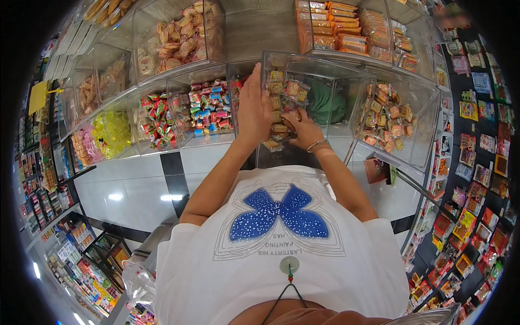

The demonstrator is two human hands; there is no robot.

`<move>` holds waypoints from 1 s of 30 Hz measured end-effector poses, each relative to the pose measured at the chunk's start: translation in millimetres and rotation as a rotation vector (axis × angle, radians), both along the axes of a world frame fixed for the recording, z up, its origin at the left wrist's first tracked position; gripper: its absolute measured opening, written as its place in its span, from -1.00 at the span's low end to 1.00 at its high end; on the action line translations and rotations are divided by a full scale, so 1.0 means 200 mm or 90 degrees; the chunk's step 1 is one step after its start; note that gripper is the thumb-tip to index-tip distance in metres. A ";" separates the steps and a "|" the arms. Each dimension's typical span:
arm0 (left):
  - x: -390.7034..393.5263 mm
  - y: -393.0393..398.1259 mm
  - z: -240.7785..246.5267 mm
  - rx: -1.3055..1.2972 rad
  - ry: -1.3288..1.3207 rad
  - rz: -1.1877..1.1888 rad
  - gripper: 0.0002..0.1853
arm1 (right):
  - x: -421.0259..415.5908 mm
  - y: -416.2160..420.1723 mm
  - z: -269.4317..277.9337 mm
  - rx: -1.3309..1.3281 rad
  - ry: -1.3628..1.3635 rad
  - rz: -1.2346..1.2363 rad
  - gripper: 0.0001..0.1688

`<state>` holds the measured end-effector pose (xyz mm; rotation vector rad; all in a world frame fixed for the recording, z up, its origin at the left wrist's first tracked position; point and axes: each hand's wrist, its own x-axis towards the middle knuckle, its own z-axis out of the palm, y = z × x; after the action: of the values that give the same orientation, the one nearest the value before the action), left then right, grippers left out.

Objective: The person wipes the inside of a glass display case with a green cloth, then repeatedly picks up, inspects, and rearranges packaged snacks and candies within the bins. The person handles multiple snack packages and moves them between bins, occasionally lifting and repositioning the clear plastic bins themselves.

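Observation:
A clear plastic bin (308, 61) stands before me, with small wrapped snack packets (276, 89) lined up along its left side. My left hand (255, 111) is stretched flat along that side, fingers straight, with nothing seen in its grasp. Lower in the same bin, my right hand (304, 131) curls its fingers around a brown wrapped snack (291, 118). A few loose packets (296, 90) lie above my right hand. Dark green material (325, 101) shows to the right of the packets; whether it is cloth or a bag I cannot tell.
Bins of colourful wrapped candies (209, 105) adjoin on the left, and a bin of small wrapped snacks (390, 118) on the right. Behind rise bins of round biscuits (183, 36) and orange packets (341, 24). A display of hanging packets (471, 142) runs along the far right.

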<state>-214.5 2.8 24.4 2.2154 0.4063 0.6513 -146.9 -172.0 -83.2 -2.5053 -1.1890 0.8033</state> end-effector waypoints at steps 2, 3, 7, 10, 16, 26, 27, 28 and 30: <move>-0.01 0.00 0.00 0.005 -0.005 -0.002 -0.42 | -0.01 0.00 -0.04 0.002 -0.015 0.014 0.03; 0.00 0.00 0.01 0.008 -0.009 -0.001 -0.42 | -0.01 0.00 -0.05 0.005 -0.025 0.023 0.03; -0.03 -0.01 -0.01 -0.006 0.014 0.012 -0.43 | -0.03 0.00 -0.03 0.047 -0.028 0.050 -0.03; -0.03 -0.01 -0.02 -0.005 -0.009 0.011 -0.42 | -0.05 0.01 0.02 0.074 -0.037 0.076 -0.06; -0.03 0.00 -0.03 0.009 -0.017 0.005 -0.42 | -0.05 0.01 -0.01 0.077 -0.018 0.063 -0.12; -0.04 0.01 0.00 -0.023 0.015 0.022 -0.38 | -0.02 -0.05 0.04 0.278 0.233 -0.171 -0.53; -0.04 0.02 -0.01 -0.011 0.016 0.026 -0.37 | -0.02 -0.06 0.04 0.327 0.278 -0.211 -0.58; -0.04 0.03 -0.04 -0.021 0.006 0.033 -0.37 | -0.01 -0.07 0.13 0.365 0.447 -0.311 -0.62; -0.06 0.06 -0.09 -0.048 -0.014 0.042 -0.37 | -0.02 -0.09 0.34 0.436 0.783 -0.518 -0.69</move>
<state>-225.6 14.5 5.7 2.1297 0.4856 0.6839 -151.7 -190.6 -14.8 -1.2359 0.0388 1.1050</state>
